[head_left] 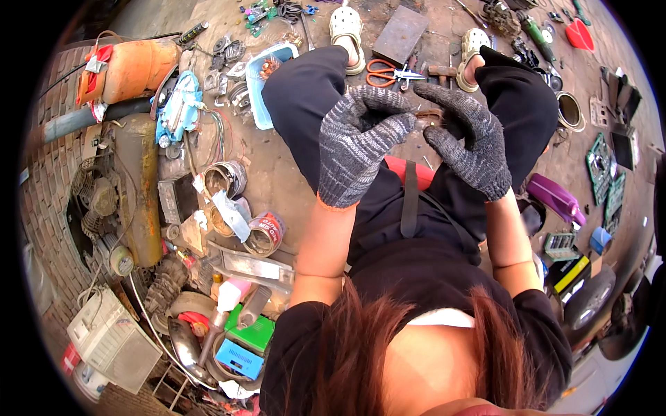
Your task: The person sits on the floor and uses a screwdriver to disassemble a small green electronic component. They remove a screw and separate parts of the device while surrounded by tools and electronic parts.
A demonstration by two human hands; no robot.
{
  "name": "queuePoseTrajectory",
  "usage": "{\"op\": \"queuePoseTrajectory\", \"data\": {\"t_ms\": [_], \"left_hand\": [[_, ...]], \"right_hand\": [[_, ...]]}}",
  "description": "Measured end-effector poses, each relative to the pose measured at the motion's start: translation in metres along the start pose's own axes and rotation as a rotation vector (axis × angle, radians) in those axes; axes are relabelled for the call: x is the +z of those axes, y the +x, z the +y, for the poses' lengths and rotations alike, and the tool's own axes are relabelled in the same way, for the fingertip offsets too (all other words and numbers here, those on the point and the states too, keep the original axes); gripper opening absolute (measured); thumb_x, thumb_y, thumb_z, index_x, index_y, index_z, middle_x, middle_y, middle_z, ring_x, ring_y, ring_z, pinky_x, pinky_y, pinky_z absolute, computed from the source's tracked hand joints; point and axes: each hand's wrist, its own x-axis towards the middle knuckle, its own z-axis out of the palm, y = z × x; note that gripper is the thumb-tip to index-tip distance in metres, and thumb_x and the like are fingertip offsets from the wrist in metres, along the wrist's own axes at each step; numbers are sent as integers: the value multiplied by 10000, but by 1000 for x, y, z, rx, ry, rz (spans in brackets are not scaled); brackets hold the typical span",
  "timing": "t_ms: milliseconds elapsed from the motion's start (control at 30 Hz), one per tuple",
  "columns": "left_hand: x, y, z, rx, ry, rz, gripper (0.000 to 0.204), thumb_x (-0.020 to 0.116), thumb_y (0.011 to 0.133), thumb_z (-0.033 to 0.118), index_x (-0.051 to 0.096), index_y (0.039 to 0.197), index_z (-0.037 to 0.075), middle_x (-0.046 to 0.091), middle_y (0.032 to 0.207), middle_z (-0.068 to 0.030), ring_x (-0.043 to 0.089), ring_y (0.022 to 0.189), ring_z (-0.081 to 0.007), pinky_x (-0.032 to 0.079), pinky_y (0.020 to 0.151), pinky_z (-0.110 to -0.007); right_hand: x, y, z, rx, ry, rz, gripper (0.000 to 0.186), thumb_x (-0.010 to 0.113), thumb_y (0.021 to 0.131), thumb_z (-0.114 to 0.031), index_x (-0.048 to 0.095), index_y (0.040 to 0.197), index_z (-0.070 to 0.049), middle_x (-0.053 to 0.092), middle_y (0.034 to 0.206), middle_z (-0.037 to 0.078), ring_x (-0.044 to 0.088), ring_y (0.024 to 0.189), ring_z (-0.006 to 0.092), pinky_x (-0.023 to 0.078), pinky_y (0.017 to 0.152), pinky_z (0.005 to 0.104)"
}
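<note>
1. Left hand (357,142), gloved in grey knit: raised above the lap, wrist fairly straight, fingers bent inward over the thumb, tips narrowly spaced; whether they grip anything cannot be told.
2. Right hand (475,135), matching glove: angled toward the left, fingers arched forward, thumb well apart below them, leaving a wide gap.
3. Small brown piece (430,113): seen between the two sets of fingertips; held or lying beyond them, cannot be told.
4. Forearms: bare, elbows bent, both slanting up from short black sleeves, the gloves converging.
5. Scissors (388,73), orange-handled: on the ground (274,163), beyond the left hand, toward the far edge.
6. Hammer (442,71): beside the right shoe (473,59), beyond the right hand.
7. Metal slab (401,33): nearer the far edge, between the shoes.
8. Blue tub (258,87): left of the left knee.
9. Purple bottle (555,197): toward the ground's right edge.
</note>
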Motion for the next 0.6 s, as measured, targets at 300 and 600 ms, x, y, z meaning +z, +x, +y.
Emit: {"op": "queuePoseTrajectory", "data": {"t_ms": [300,600], "left_hand": [[10,-3,-1,4,-65,40,178,659,801,-80,623,968,-31,674,894,-99,644,776,-136,534,732,-247],[9,-2,-1,8,-131,-4,223,608,875,-25,624,1096,-42,678,915,-85,635,767,-117,517,702,-236]], "right_hand": [[5,-3,5,167,78,99,320,749,770,-89,678,1073,-18,694,999,52,637,869,103,517,793,256],[4,-4,3,252,232,150,233,717,806,-60,679,1025,10,684,950,64,625,864,98,520,785,256]]}}
